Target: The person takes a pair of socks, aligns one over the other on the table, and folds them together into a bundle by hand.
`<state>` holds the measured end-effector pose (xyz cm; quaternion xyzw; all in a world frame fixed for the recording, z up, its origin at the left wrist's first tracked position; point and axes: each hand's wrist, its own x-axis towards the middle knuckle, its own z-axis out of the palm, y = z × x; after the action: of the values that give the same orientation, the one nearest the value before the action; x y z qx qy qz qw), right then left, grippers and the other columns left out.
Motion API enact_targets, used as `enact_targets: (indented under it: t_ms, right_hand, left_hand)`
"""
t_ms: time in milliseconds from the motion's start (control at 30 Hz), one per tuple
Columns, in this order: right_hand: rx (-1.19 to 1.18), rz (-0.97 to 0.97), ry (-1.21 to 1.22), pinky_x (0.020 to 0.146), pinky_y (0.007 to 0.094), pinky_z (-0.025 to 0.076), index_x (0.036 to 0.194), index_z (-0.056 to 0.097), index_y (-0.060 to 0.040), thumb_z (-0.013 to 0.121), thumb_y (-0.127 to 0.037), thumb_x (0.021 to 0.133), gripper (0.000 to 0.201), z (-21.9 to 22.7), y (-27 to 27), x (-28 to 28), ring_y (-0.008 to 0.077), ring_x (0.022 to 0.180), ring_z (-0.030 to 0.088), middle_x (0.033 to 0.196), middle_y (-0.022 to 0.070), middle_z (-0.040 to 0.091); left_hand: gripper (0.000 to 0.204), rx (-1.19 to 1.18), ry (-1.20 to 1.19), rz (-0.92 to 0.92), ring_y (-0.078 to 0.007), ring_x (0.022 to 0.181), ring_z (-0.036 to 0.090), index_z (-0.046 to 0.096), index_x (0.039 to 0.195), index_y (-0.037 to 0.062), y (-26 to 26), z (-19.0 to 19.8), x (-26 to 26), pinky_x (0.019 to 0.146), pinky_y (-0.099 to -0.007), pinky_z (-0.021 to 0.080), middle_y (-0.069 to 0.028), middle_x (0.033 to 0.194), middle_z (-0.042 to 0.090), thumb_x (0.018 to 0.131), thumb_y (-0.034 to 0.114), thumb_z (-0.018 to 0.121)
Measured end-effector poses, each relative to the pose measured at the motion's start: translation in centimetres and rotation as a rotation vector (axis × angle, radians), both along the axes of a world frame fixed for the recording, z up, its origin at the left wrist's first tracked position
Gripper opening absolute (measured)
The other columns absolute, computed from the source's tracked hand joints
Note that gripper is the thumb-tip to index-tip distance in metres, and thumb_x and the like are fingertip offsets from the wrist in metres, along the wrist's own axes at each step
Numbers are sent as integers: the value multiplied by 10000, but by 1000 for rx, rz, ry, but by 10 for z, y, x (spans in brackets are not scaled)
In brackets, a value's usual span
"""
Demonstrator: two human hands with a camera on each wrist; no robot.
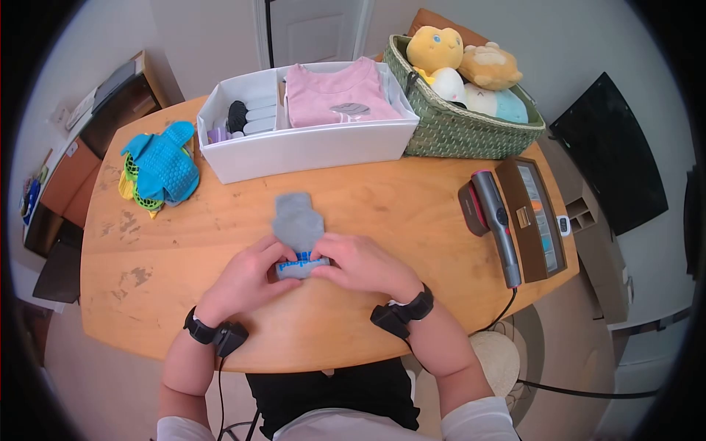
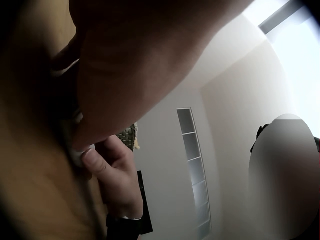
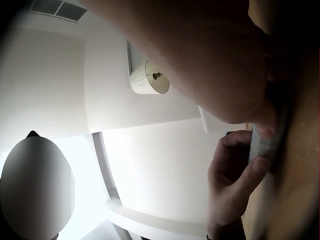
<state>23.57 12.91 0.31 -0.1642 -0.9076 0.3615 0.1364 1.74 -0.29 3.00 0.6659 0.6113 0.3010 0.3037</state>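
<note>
- Left hand (image 1: 246, 275) and right hand (image 1: 360, 266) meet over the near end of a grey sock (image 1: 297, 220) that lies on the table (image 1: 412, 213), just in front of the white box (image 1: 309, 147).
- Both hands have their fingers curled round the sock's near end and pinch it from either side; the far end lies flat and free, pointing toward the box.
- Blue lettering shows on the sock between the fingers; it is too small to read.
- In the wrist views only fingertips pressed on pale fabric can be made out.
- The box holds a folded pink shirt (image 1: 338, 95) with a grey print, and rolled dark and pale items in its left compartment.
- Right of the box stands a green woven basket (image 1: 471, 132) with plush toys (image 1: 463, 62).
- Left of the box lies a heap of blue and yellow-green mesh items (image 1: 158, 165).
- Right of the box and nearer to the person, at the table's edge, a handheld appliance (image 1: 496, 220) with a cord rests beside a brown carton (image 1: 537, 217); the carton's printing cannot be read.
</note>
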Motion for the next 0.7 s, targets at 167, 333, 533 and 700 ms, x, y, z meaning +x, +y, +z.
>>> enact_targets:
  t_ms: [167,333,533,700]
  right_hand:
    - [-15,-17,-6,745,422,543,1027,683,-46,751,-213,913,214,-2,-3,0,340,845,680,967,122,680]
    - [-1,-77,36,766,452,552,1064,674,-85,757,-201,898,218,16,-11,2,358,896,683,1037,115,660]
    - [50,-21,34,742,434,540,1076,675,-88,800,-194,886,250,4,-4,4,329,878,682,1076,100,644]
    - [30,-43,46,747,439,537,1042,680,-65,780,-225,912,229,0,-2,2,341,888,680,1043,111,652]
  left_hand:
    - [226,162,36,-75,-256,774,682,697,1056,27,3,-11,-3,700,-348,557,-116,950,678,886,121,811]
    - [234,-97,-24,-11,-176,811,644,702,1102,9,3,-9,-9,733,-311,529,-75,963,675,924,130,792]
    - [269,-69,-6,9,-239,766,664,719,1100,1,4,-13,-9,714,-357,545,-128,940,676,891,144,809]
    - [290,118,69,23,-264,789,665,717,1078,9,3,-3,4,720,-366,558,-122,973,639,834,107,839]
